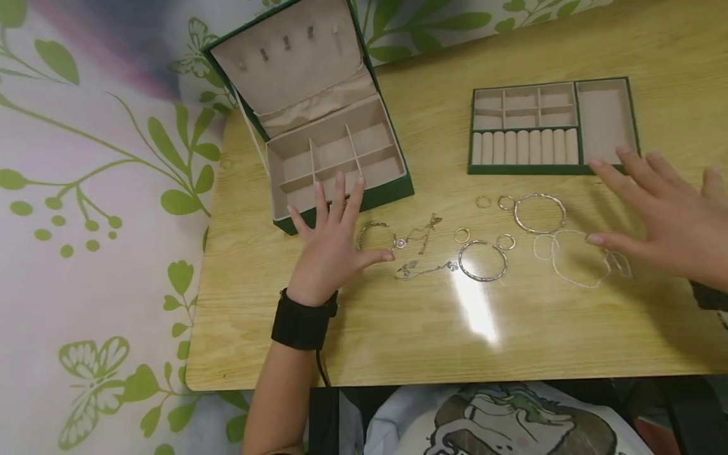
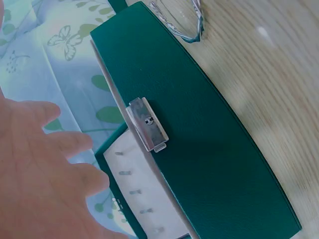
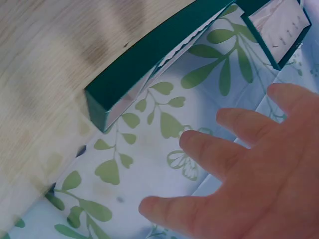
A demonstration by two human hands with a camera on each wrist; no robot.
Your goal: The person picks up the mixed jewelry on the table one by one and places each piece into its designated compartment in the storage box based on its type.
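left hand fingers spread, before green felt-lined jewelry box | right hand fingers splayed, cut off at frame edge, above thin wire rings | glossy wooden table

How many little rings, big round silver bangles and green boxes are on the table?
Little rings: 4
Big round silver bangles: 2
Green boxes: 2
Total: 8
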